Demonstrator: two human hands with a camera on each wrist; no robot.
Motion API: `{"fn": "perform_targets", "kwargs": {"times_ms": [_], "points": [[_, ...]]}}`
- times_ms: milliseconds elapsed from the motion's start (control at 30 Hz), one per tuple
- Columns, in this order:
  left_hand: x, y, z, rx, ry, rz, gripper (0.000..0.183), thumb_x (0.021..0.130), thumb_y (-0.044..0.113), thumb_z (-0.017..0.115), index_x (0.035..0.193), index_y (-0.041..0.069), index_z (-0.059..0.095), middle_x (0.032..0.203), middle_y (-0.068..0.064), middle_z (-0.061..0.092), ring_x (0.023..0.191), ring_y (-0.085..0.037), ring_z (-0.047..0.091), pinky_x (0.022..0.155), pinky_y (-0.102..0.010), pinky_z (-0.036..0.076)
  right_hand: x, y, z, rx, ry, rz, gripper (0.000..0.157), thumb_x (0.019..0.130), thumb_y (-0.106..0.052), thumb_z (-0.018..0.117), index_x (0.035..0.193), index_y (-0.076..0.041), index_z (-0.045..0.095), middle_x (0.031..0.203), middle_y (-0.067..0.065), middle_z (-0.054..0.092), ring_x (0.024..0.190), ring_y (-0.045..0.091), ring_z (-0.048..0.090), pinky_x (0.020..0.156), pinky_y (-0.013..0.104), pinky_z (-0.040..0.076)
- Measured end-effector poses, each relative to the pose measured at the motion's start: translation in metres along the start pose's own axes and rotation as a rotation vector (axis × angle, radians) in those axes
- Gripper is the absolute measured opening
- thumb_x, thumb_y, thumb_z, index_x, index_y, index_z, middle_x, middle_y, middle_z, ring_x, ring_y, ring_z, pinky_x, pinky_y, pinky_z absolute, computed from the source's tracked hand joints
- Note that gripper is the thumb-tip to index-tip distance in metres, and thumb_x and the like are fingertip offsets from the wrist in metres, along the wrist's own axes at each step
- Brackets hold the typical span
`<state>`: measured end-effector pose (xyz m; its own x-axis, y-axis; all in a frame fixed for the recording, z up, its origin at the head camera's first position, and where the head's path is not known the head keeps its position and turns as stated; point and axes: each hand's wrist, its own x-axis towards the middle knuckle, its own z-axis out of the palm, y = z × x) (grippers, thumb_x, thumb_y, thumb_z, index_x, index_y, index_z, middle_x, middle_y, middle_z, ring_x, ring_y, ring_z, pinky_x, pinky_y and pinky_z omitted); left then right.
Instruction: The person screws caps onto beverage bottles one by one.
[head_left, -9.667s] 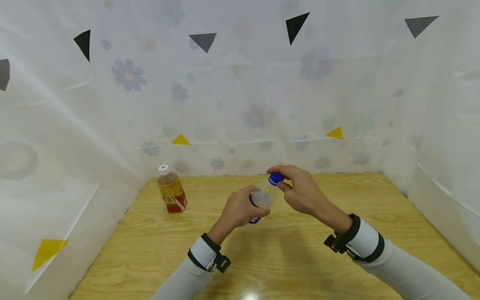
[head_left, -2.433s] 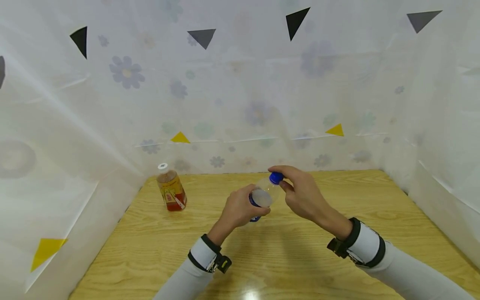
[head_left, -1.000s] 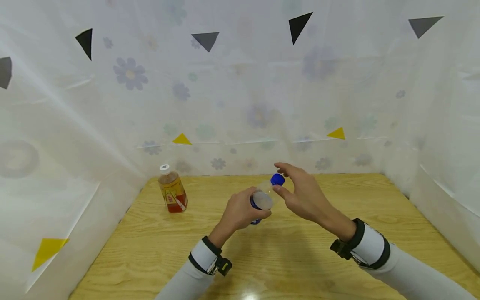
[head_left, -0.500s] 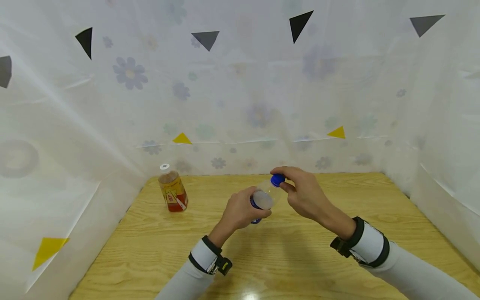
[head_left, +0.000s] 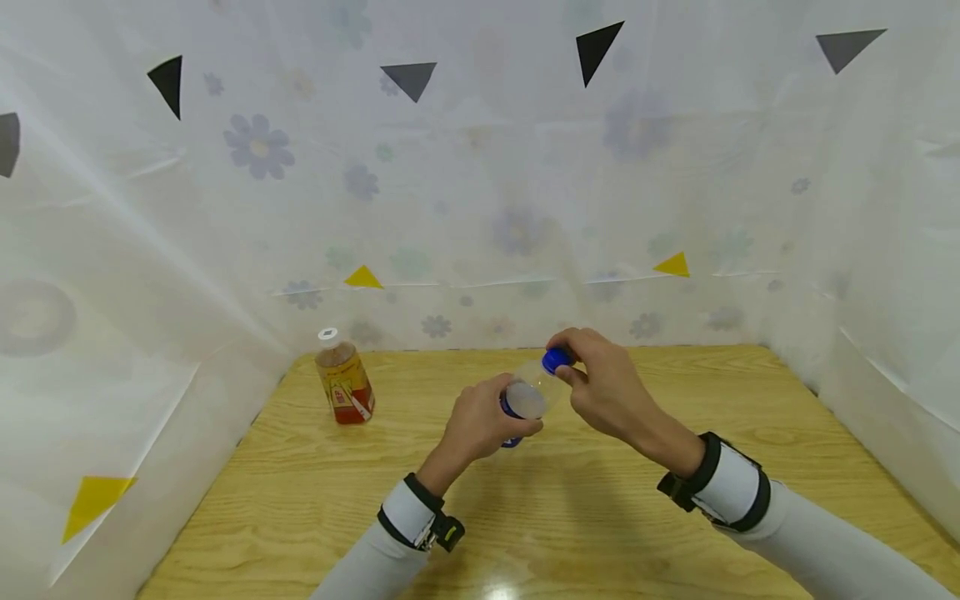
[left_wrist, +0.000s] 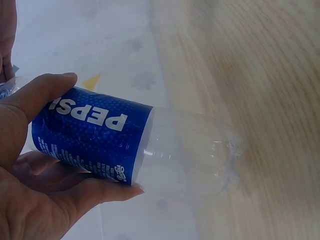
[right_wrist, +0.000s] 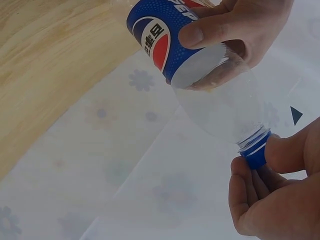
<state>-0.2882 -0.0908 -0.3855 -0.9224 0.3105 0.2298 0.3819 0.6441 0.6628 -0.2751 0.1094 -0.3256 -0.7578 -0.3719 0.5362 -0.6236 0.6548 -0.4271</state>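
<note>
Tilted above the table, a clear plastic Pepsi bottle (head_left: 527, 400) with a blue label (left_wrist: 95, 132) is gripped round its label by my left hand (head_left: 476, 419). No liquid shows through its clear parts. Its blue cap (head_left: 555, 360) sits at the neck, which points up and right in the head view. My right hand (head_left: 613, 390) pinches the cap between thumb and curled fingers. In the right wrist view a clear ridged part of the neck (right_wrist: 252, 138) shows beside the cap (right_wrist: 256, 156); how tightly the cap sits I cannot tell.
A bottle (head_left: 345, 385) with a white cap, yellow label and reddish-brown liquid stands upright at the back left of the wooden table (head_left: 315, 500). White flower-patterned sheeting (head_left: 480, 192) with stuck-on triangles encloses the back and both sides.
A second ago my right fingers were spread off the cap. They closed on it again and have since turned with it, curling further. The left hand and bottle stay almost still.
</note>
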Motion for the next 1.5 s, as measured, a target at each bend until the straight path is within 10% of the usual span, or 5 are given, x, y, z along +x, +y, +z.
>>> {"fn": "perform_targets", "kwargs": {"times_ms": [833,1500], "points": [[-0.0015,-0.0018,0.0091,-0.006,0.077,-0.020,0.051,0.079,0.041,0.085,0.120,0.013,0.071,0.102,-0.007,0.075,0.085,-0.021,0.072,0.068,-0.033,0.057,0.0025,-0.0037,0.0027,-0.056,0.039,0.027,0.010,0.094,-0.005,0.066,0.103,-0.003,0.061,0.088,0.009,0.060,0.075,0.018,0.055,0.064,0.032,0.045],[-0.0037,-0.0006,0.0070,0.032,0.085,0.005,0.052,0.079,0.037,0.085,0.120,0.010,0.066,0.100,-0.008,0.074,0.083,-0.022,0.072,0.066,-0.034,0.057,0.0014,0.0020,0.0039,0.065,0.034,0.021,0.020,0.096,-0.008,0.068,0.114,-0.002,0.064,0.099,0.008,0.066,0.087,0.020,0.064,0.079,0.041,0.055]]}}
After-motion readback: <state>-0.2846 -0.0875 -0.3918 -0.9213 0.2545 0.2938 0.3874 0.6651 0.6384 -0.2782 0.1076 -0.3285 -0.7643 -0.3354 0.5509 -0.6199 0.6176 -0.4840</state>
